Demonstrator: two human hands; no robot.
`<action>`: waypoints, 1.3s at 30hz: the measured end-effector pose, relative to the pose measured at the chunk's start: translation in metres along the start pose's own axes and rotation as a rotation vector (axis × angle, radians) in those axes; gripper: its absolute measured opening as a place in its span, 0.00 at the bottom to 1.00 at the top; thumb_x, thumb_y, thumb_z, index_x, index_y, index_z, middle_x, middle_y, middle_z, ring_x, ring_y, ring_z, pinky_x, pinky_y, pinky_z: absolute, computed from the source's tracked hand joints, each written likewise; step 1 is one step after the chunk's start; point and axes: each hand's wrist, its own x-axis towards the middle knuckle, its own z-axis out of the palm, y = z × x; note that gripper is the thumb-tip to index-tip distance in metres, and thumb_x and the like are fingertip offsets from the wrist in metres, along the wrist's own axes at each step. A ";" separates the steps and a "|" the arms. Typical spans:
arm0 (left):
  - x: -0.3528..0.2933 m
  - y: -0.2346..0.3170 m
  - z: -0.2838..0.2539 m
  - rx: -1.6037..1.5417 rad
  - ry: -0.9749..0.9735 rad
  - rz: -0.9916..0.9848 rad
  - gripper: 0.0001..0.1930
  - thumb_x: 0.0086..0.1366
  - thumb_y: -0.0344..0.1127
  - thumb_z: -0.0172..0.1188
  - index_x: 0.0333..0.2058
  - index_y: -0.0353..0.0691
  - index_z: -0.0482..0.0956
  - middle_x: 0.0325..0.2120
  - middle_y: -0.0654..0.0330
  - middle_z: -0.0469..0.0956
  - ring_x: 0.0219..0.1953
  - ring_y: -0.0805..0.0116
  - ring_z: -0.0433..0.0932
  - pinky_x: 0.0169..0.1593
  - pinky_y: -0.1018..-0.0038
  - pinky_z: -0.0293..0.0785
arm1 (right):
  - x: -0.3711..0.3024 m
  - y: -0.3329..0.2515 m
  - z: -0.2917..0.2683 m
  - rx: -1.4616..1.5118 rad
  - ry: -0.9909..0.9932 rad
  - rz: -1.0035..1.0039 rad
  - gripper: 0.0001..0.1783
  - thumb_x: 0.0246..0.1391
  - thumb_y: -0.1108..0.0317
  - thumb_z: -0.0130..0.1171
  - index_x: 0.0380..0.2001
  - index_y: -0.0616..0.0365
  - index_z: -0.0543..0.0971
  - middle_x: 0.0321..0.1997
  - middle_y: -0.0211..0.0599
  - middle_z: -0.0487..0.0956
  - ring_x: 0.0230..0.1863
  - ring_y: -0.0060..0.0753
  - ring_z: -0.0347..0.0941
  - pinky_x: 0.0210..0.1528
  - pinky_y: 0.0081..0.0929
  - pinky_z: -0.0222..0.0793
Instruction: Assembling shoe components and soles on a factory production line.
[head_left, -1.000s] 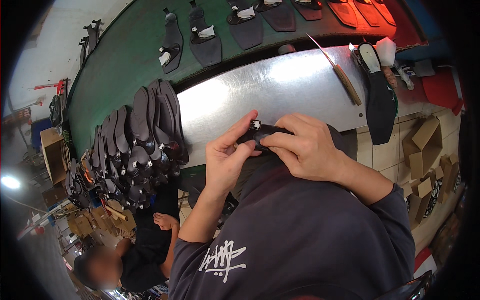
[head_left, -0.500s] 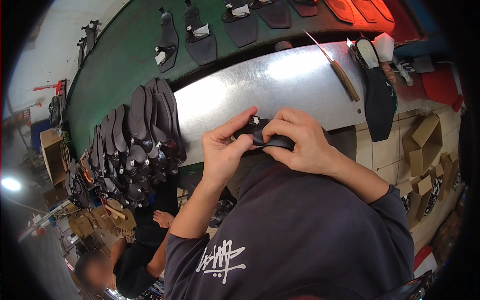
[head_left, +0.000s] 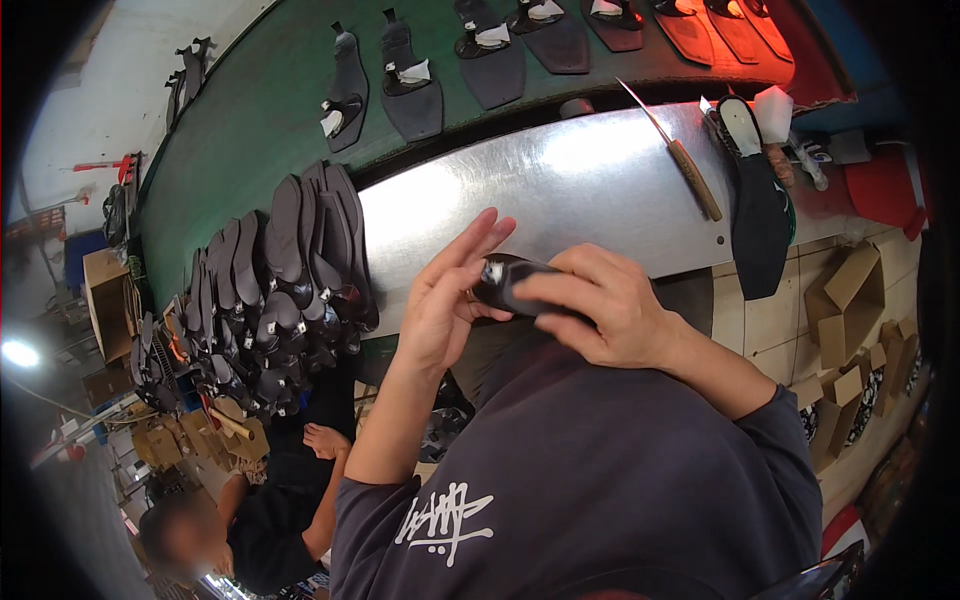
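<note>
A dark sandal (head_left: 520,290) with a shiny black strap and a small bright ornament is held in front of my body, just off the near edge of the metal bench. My left hand (head_left: 435,305) grips its left end, thumb by the ornament and a finger underneath, while the upper fingers stretch out past it. Around the right part of the sandal is my right hand (head_left: 615,315), fingers over the top and thumb below. Its forefinger is smeared by motion. Most of the sole is hidden by the hands.
On the metal bench (head_left: 460,205) lies a wooden-handled knife (head_left: 692,180), with a black sole (head_left: 758,225) over its right end. A heap of dark soles and sandals (head_left: 285,235) stands left. Several sandals line the green table (head_left: 260,110). Another person (head_left: 270,540) sits lower left.
My left thumb has shifted and the left fingers have spread upward. The sandal has turned, so more of its shiny strap shows. My right hand has moved slightly lower.
</note>
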 end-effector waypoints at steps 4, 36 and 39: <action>0.001 -0.005 -0.009 0.090 0.045 -0.153 0.23 0.63 0.30 0.48 0.58 0.34 0.69 0.51 0.54 0.75 0.43 0.73 0.78 0.37 0.78 0.80 | -0.003 0.002 0.003 0.027 0.041 0.158 0.20 0.43 0.74 0.66 0.42 0.59 0.75 0.36 0.42 0.78 0.33 0.41 0.77 0.32 0.33 0.71; -0.005 -0.007 0.006 0.588 0.004 0.111 0.06 0.60 0.27 0.59 0.36 0.34 0.80 0.27 0.67 0.78 0.28 0.83 0.72 0.33 0.84 0.69 | 0.002 0.018 -0.004 0.898 -0.172 0.755 0.06 0.50 0.74 0.64 0.32 0.63 0.79 0.29 0.25 0.79 0.33 0.13 0.72 0.36 0.16 0.66; -0.007 -0.008 -0.001 0.705 -0.052 0.248 0.07 0.58 0.27 0.60 0.35 0.33 0.80 0.26 0.64 0.79 0.26 0.81 0.73 0.30 0.83 0.69 | 0.017 0.018 -0.022 0.684 -0.343 0.704 0.09 0.49 0.73 0.65 0.34 0.63 0.78 0.33 0.28 0.79 0.38 0.17 0.73 0.42 0.19 0.68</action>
